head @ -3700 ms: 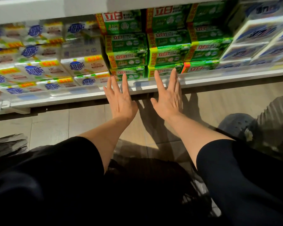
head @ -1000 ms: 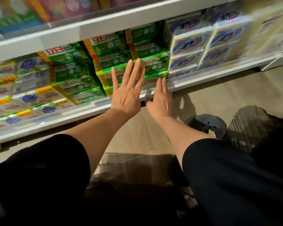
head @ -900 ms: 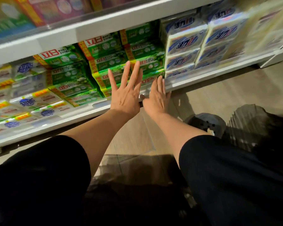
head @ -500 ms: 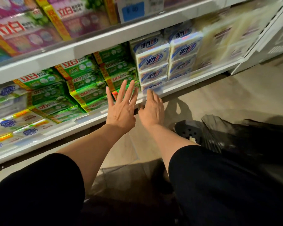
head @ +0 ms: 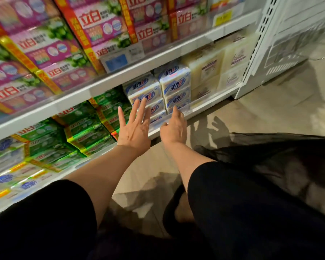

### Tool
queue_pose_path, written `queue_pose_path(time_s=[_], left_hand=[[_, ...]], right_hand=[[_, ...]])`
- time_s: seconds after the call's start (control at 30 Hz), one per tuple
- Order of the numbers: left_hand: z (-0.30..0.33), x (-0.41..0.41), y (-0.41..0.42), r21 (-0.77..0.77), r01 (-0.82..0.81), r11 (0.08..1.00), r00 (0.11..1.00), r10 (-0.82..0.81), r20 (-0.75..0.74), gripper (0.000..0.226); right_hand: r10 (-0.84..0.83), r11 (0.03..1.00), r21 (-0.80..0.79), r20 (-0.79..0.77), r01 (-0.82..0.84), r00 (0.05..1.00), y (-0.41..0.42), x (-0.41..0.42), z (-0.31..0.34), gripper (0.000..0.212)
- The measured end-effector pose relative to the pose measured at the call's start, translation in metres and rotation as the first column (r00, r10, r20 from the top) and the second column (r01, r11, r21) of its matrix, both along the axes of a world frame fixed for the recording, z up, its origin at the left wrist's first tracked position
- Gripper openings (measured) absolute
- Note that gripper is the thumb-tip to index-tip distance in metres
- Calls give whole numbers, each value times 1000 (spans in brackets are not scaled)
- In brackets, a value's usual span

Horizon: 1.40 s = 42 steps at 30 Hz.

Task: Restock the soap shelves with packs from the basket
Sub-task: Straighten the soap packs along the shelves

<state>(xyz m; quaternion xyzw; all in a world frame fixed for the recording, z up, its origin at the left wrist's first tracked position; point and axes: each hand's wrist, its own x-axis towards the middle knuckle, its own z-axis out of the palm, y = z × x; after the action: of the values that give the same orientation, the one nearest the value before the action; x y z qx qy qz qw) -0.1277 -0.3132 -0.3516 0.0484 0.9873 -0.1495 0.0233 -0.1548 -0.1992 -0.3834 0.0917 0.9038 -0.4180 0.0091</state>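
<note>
My left hand is stretched out with straight, spread fingers in front of the white-and-blue soap packs on the bottom shelf. My right hand reaches beside it, fingers extended toward the shelf's front lip; neither hand holds anything. Green soap packs are stacked to the left of the blue ones. Pink packs fill the shelf above. The basket is not in view.
Pale cream soap bars stand at the shelf's right end, next to a white perforated upright. A dark sheer skirt spreads over the tiled floor on the right. My black sleeves fill the foreground.
My view and both hands have shifted right along the bottom shelf, from the green packs to the white-and-blue packs. Both hands stay open and empty.
</note>
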Motion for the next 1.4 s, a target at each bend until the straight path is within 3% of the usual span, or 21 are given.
queue_pose_path(time_s=[0.23,0.37,0.5,0.67,0.9,0.97,1.07,1.2,1.4], left_hand=[[3,3,6,151,-17,988,1000,14,22,83],[-6,-16,25,205,-18,979,998,31,-57,84],[-15,-28,32,259,-147,955,984,168,-62,99],[-23,-35,33,221,-168,961,979,189,-79,102],[-29,-51,56,212,34,977,971,18,-237,91],[-29,-59,68,174,74,982,968,-29,-251,91],[-29,-75,91,141,138,980,961,-98,-259,86],[-36,-93,123,174,234,956,954,-192,-229,82],[-34,-119,127,192,162,968,931,-85,-356,84]], right_hand=[[74,988,139,3,-74,997,40,-16,31,73],[127,988,88,6,-127,992,64,-39,22,79],[183,983,12,-47,-182,982,51,-48,12,89],[347,938,23,-93,-347,933,27,-59,9,88],[484,875,43,-104,-482,869,61,-69,0,84],[419,908,77,-115,-412,901,74,-72,-3,77],[163,987,20,-76,-162,984,92,-79,-7,67],[3,998,-59,-24,-4,1000,117,-92,-11,60],[-105,993,-57,18,106,994,151,-109,-12,56]])
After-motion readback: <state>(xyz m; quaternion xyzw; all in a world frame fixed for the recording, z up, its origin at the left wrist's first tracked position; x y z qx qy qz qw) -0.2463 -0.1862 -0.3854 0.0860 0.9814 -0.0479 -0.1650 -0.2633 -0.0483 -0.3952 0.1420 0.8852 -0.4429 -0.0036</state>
